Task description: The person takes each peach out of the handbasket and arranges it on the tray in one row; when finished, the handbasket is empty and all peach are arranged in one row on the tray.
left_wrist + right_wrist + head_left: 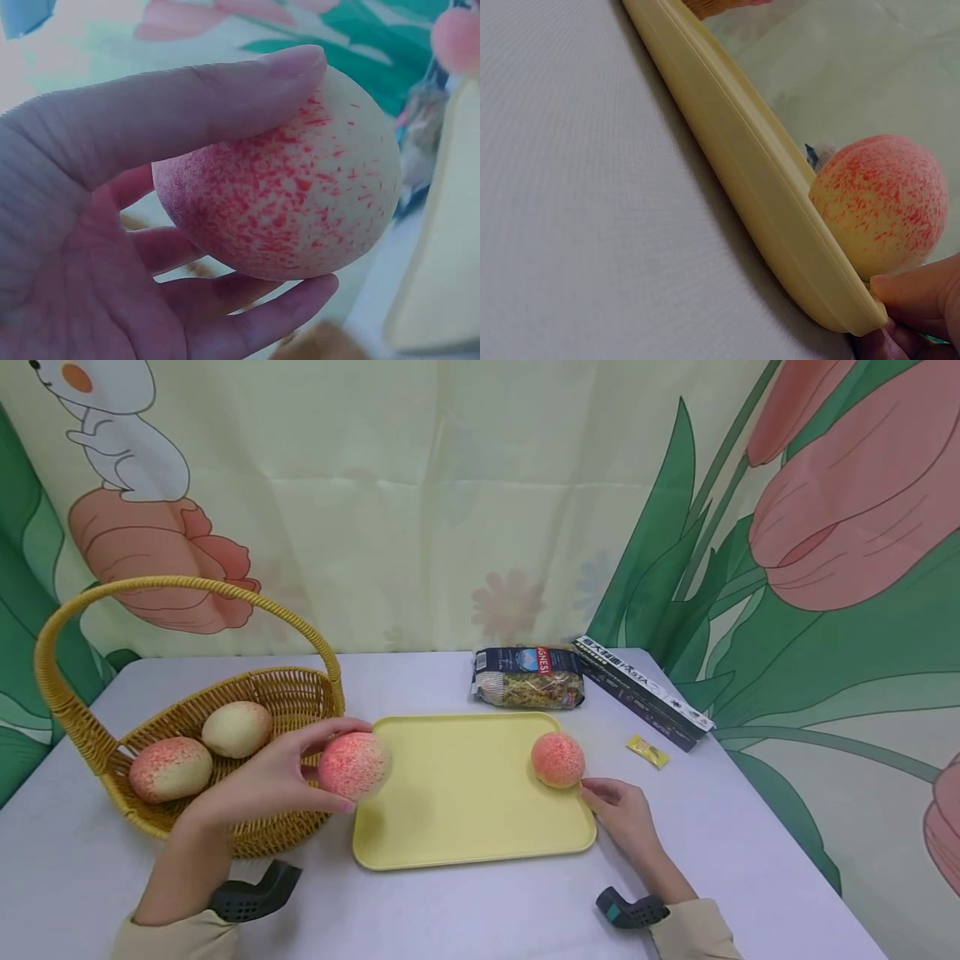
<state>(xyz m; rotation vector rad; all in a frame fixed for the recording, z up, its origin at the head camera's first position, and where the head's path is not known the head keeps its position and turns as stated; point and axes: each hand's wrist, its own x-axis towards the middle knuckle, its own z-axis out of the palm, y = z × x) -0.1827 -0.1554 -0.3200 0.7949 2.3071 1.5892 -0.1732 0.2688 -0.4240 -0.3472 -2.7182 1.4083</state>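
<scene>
My left hand (273,777) grips a speckled pink and cream peach (352,766) between thumb and fingers. That hand is over the right side of the wicker basket (300,693), beside the left edge of the yellow tray (465,793). In the left wrist view the thumb lies across the upper side of the peach (292,195), with the fingers around and beneath it. My right hand (622,814) pinches the tray's right rim, thumb on top and fingers below. Close to that thumb, a second peach (558,760) sits on the tray; the right wrist view shows this peach (885,202) too.
Two more peaches, one pinkish (171,769) and one paler (237,729), lie in the basket, whose tall handle arches above. Behind the tray are a pasta bag (528,678) and a long black box (645,693). A small yellow packet (648,752) lies to the right.
</scene>
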